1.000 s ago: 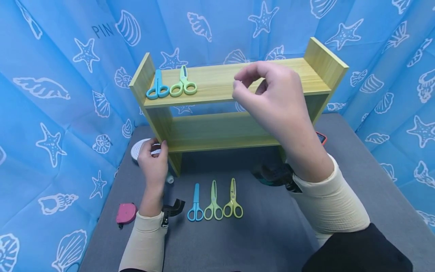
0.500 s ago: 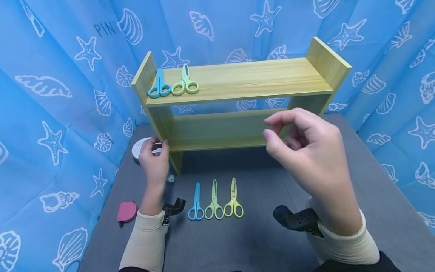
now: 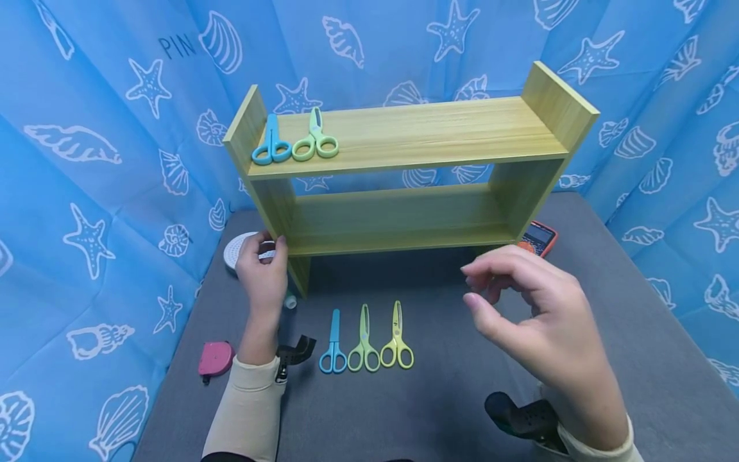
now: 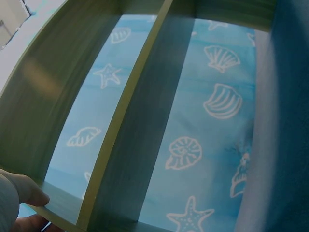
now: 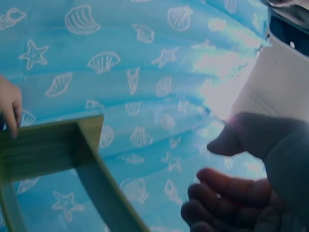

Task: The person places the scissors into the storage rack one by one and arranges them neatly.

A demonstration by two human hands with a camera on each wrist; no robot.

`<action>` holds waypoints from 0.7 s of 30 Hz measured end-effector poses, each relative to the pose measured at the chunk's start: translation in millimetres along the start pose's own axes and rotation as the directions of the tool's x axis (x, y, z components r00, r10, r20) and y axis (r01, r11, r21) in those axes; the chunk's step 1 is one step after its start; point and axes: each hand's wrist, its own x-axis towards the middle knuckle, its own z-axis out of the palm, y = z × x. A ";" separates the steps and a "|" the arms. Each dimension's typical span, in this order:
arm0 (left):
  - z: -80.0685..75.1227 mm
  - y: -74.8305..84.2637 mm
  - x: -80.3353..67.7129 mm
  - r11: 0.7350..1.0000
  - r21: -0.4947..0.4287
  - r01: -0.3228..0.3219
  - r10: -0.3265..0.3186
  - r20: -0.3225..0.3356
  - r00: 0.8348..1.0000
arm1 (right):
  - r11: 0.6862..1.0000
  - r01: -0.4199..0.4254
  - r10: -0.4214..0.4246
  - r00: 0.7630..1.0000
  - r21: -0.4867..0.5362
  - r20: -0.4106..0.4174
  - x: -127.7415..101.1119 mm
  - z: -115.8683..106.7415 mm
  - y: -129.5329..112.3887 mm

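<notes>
A person's left hand (image 3: pixel 262 273) holds the lower left upright of a two-tier light wooden shelf (image 3: pixel 404 138) standing on a grey cloth-covered table (image 3: pixel 439 398), fingers curled round its front edge. The right hand (image 3: pixel 534 321) hovers empty above the table, fingers loosely bent, thumb and forefinger apart, touching nothing. Three small plastic scissors, blue (image 3: pixel 333 346), green (image 3: pixel 364 343) and yellow-green (image 3: pixel 396 340), lie in a row near it; a blue pair (image 3: pixel 271 144) and a green pair (image 3: pixel 314 138) rest on the top board. A careless reach could likely scatter the close-set row, or jolt the shelf.
</notes>
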 end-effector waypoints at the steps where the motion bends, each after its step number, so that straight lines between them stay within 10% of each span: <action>1: 0.0 0.4 -0.1 1.000 0.000 0.001 -0.001 -0.001 1.000 | 1.000 0.013 -0.014 1.000 0.018 0.004 -3.4 0.1 3.7; 7: 0.8 2.4 -0.9 1.000 0.005 0.006 -0.006 -0.006 1.000 | 0.997 0.050 -0.054 0.996 0.056 0.066 -20.9 1.8 25.9; 21: 0.3 0.9 0.0 1.000 0.021 -0.002 0.002 0.003 1.000 | 0.987 -0.150 0.159 0.972 -0.063 0.172 -76.9 33.5 67.1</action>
